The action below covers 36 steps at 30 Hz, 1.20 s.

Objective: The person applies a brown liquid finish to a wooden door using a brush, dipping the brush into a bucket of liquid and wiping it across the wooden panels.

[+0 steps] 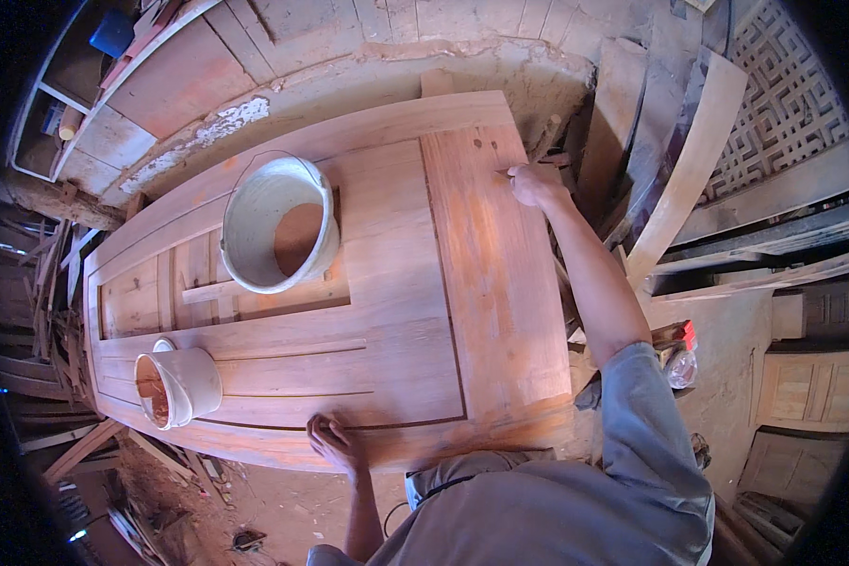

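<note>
A large reddish wooden door panel (396, 330) lies flat before me, with carved grooves and a recessed section. My right hand (535, 185) is closed at the far right end of the door, close to two small dark spots in the wood. A thin, pointed thing sticks out from its fingers, too small to name. At the near edge, my left hand (335, 443) rests on the wood, fingers loosely bent and apart, holding nothing. A large whitish bucket (245, 231) with a wire handle stands on the door, brown material inside. Nearer and left is a smaller white bucket (203, 382) with reddish-brown contents.
Long planks (693, 160) lean at the back right beside a carved lattice panel (788, 94). Scrap wood (52, 283) is piled at the left. A shelf (90, 108) stands at the far left. Several panelled wooden pieces (811, 391) stand at the right.
</note>
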### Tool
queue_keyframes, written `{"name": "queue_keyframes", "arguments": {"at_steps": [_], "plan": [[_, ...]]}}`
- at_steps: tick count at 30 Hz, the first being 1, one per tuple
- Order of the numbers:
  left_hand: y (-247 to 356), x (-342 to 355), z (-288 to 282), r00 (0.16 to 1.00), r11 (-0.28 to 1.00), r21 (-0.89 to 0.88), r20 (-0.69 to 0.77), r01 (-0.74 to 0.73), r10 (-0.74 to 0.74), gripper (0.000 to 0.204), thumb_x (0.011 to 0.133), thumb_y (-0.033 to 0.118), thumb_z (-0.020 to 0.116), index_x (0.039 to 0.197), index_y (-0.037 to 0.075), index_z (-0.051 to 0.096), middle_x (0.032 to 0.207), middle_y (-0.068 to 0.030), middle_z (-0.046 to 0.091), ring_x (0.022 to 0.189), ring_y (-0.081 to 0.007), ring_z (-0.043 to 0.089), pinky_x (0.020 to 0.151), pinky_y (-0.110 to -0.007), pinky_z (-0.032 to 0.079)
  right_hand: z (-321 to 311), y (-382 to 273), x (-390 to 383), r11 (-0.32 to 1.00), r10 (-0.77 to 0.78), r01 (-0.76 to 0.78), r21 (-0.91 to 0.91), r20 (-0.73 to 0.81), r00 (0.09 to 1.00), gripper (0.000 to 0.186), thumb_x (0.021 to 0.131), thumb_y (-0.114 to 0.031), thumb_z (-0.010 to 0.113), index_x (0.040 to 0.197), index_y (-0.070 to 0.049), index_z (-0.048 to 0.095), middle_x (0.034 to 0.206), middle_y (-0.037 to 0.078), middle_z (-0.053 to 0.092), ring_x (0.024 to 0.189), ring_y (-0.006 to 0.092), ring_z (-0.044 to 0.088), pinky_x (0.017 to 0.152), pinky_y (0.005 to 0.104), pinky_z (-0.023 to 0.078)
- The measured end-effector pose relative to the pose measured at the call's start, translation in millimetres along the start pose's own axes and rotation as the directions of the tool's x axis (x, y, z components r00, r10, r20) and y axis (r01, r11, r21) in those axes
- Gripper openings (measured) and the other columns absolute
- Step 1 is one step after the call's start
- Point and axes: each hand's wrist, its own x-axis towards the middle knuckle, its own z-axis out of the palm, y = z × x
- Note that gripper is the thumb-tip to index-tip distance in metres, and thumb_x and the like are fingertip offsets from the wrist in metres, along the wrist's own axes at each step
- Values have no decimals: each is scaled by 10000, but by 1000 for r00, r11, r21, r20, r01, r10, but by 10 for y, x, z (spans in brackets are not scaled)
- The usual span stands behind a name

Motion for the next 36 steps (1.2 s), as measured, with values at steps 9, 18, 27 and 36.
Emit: {"name": "queue_keyframes", "arguments": {"at_steps": [9,18,27,36], "plan": [[88,28,-73,999,998,-38,24,48,-47,372,1025,322,450,1195,0,524,1222,-189,550,1169,-364,509,1010,-504,359,-156,-230,-71,964,-93,143,-224,217,972,288,873,-115,512,1087,-49,692,1097,191,696,998,341,685,824,432,538],[101,64,-38,998,999,-32,37,44,-43,342,1016,293,449,1199,15,528,1233,-172,551,1177,-366,498,1020,-510,350,609,90,-244,968,-60,97,233,-162,985,320,965,-142,474,1238,-51,614,1064,260,666,986,397,657,862,453,528],[-32,-14,-45,999,999,14,-12,50,-50,354,1017,318,454,1189,19,532,1222,-165,553,1160,-356,501,1011,-505,351,-171,-118,-354,991,-129,125,43,134,982,335,954,-150,449,1219,-54,630,1105,221,674,1044,368,653,884,428,526],[99,77,-43,996,997,-14,63,70,-69,420,1010,382,448,1200,16,528,1274,-178,531,1192,-365,491,1011,-498,351,2,-70,188,999,33,-36,22,104,994,292,892,-157,505,1105,-24,656,909,199,700,790,309,687,679,434,528]]}}
